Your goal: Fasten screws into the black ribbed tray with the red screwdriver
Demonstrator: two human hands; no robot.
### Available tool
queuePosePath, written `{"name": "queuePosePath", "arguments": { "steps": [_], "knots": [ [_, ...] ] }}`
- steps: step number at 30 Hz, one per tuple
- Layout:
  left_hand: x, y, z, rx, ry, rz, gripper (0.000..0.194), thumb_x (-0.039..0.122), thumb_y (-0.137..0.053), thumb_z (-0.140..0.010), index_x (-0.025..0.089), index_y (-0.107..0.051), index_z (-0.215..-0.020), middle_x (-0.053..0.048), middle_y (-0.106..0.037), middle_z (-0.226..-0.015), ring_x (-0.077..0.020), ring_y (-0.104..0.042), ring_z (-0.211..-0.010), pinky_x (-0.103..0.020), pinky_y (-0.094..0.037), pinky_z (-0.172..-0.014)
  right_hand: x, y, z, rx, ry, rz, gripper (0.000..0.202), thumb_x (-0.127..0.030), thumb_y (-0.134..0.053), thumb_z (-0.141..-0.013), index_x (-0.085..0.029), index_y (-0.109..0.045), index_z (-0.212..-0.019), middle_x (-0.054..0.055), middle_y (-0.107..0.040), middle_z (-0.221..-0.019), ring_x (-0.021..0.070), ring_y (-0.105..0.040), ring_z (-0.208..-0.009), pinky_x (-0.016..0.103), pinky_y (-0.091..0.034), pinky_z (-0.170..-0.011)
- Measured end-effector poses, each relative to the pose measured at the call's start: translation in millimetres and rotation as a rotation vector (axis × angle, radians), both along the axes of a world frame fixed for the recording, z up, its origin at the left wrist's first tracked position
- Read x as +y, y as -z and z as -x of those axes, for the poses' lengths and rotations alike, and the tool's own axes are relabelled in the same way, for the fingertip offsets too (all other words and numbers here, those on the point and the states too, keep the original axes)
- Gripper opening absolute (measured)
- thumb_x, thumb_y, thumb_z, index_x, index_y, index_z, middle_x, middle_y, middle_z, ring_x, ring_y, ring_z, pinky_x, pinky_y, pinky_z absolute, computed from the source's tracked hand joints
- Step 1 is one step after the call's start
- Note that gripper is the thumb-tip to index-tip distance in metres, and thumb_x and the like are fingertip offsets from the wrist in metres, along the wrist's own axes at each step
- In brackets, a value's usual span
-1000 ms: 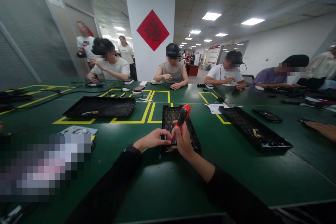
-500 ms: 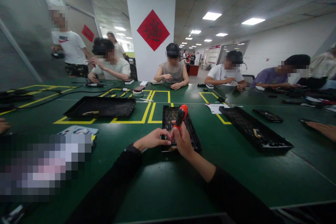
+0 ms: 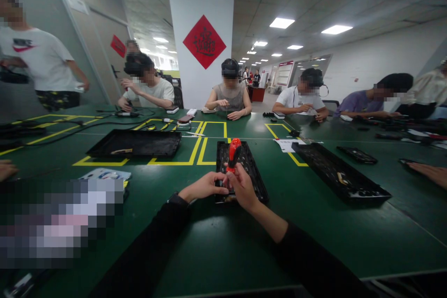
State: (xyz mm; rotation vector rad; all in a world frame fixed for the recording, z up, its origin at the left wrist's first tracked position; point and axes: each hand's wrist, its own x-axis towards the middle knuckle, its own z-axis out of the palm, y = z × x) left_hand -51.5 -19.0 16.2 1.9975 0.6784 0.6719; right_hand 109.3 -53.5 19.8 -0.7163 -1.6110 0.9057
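Observation:
Fingers of my right hand [image 3: 245, 189] wrap round the lower handle of a red-and-black screwdriver [image 3: 234, 152], which stands nearly upright. Its shaft and tip are hidden behind my hands. Beneath it lies a black rectangular tray-like part [image 3: 256, 179] with a raised rim and many small pale bits inside. My left hand [image 3: 208, 185] reaches in from the left, thumb and fingers closed together over the part's near-left corner. Whatever those fingertips pinch is too small to make out. The two hands meet at the fingertips.
A wide black tray [image 3: 139, 142] lies to the left on the green table [image 3: 223, 251], and a long black tray [image 3: 337, 170] to the right. A smaller black piece [image 3: 356, 154] is beyond that. Cables [image 3: 98, 123] run at far left. Several people sit opposite; another person's hand [image 3: 431, 172] rests far right.
The screwdriver handle has swung from leaning right to nearly upright, its top shifting left. My left hand stays by the part. A standing person at the left has moved further left.

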Motion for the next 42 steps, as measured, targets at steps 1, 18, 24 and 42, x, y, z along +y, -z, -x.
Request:
{"name": "queuePosePath", "arguments": {
  "steps": [1, 18, 24, 42],
  "knots": [
    [0.3, -1.0, 1.2, 0.007, 0.013, -0.002, 0.024, 0.034, -0.064, -0.072, 0.012, -0.061, -0.082, -0.002, -0.062, -0.084, -0.0143, -0.055, -0.081, -0.028, -0.042, -0.080, -0.2, -0.3, -0.7, -0.009, 0.001, 0.003, 0.029, -0.036, -0.043, -0.089, -0.018, -0.048, -0.111, -0.002, -0.055, -0.070, 0.0094, -0.049, -0.056, 0.021, -0.041, -0.054],
    [2.2, 6.5, -3.2, -0.092, -0.074, 0.009, 0.021, 0.027, -0.069, -0.066, 0.012, -0.064, -0.081, -0.003, -0.065, -0.085, -0.0154, -0.058, -0.081, -0.030, -0.043, -0.082, 6.2, 4.9, 1.9, 0.038, -0.046, -0.002, 0.040, -0.032, -0.056, -0.083, -0.018, -0.044, -0.118, 0.003, -0.061, -0.088, 0.0129, -0.058, -0.072, 0.025, -0.047, -0.065],
    [2.4, 7.4, -2.3, -0.069, -0.112, -0.019, 0.023, 0.027, -0.070, -0.065, 0.013, -0.066, -0.084, -0.003, -0.066, -0.088, -0.0154, -0.058, -0.081, -0.031, -0.043, -0.083, 11.6, 8.3, -0.2, -0.022, 0.020, 0.072, 0.021, -0.036, -0.061, -0.078, -0.016, -0.059, -0.081, 0.000, -0.061, -0.065, 0.0127, -0.057, -0.059, 0.024, -0.045, -0.056],
    [2.4, 4.1, 3.6, -0.035, -0.018, -0.011, 0.022, 0.032, -0.065, -0.072, 0.014, -0.067, -0.085, -0.004, -0.066, -0.092, -0.0166, -0.058, -0.088, -0.032, -0.042, -0.088, 6.7, 2.3, -2.5, -0.085, 0.060, -0.006, 0.022, -0.032, -0.059, -0.080, -0.014, -0.069, -0.087, 0.005, -0.066, -0.072, 0.0152, -0.061, -0.063, 0.025, -0.047, -0.059]
  ]
}}
